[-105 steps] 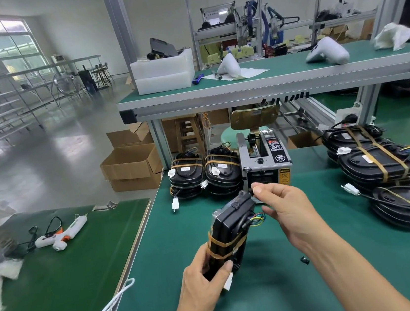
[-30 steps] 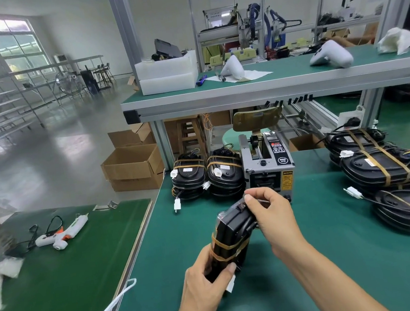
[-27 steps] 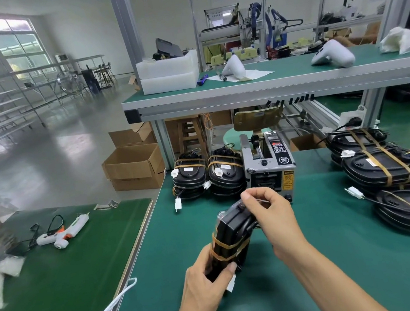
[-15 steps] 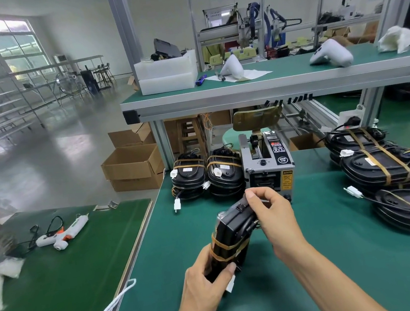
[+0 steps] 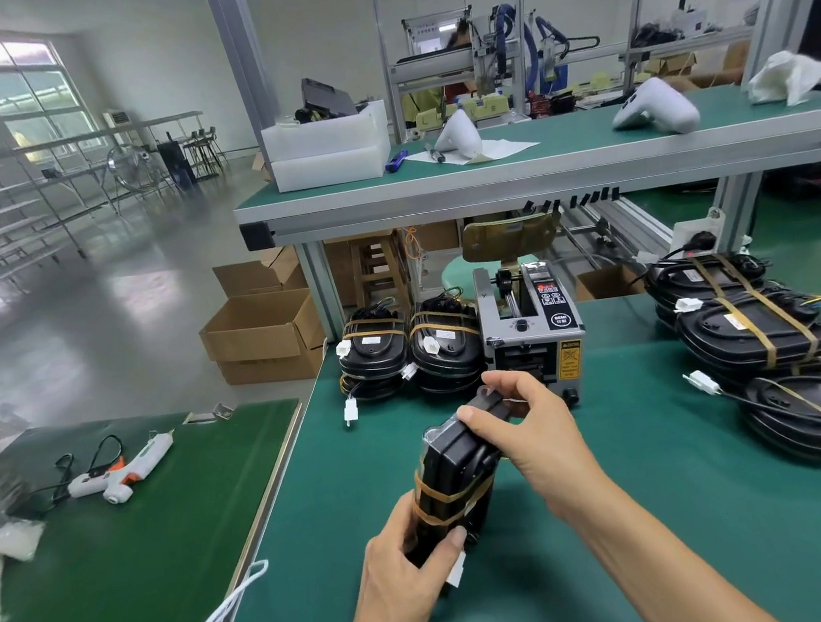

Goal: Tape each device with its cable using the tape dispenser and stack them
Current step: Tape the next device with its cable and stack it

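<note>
Black device [image 5: 458, 480], held on edge, points toward the tape dispenser [image 5: 530, 332].

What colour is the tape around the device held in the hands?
Yellowish brown tape on the black device, head view.

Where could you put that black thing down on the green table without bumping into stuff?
Bare green mat lies right of the hands, between the grey tape dispenser and the taped black devices piled at right. More lies left of the held black device, below the two black stacks. The back edge is crowded.
</note>
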{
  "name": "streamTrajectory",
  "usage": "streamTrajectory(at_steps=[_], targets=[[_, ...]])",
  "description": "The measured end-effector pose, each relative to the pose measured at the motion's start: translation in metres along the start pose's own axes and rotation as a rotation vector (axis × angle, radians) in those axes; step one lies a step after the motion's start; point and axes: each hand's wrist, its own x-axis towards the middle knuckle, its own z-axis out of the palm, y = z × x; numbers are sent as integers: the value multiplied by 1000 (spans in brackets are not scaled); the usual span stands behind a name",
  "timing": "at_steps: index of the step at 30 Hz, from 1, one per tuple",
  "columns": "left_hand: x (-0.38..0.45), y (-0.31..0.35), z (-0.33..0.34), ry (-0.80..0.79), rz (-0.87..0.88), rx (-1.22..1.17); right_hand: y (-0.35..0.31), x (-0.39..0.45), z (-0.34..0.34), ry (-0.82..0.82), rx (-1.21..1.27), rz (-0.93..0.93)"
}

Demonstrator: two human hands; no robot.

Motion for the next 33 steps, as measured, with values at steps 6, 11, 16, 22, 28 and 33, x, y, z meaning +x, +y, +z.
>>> streamTrajectory(at_steps=[6,11,16,22,28,33], targets=[[0,3,0,-1,-3,5,0,2,1,42,38,57],[-1,2,0,1,-19,-22,6,6,-3,0,169,111],[0,5,2,40,-43,-96,22,-6,-17,-70,251,234],[3,11,1,137,-146,-273,77,-69,-24,-120,-229,146],[20,18,-5,260,-348,-558,97,-85,-17,-140,-557,-167],[71,58,-10,327,-330,-692,95,-84,-16,-115,-565,-195]])
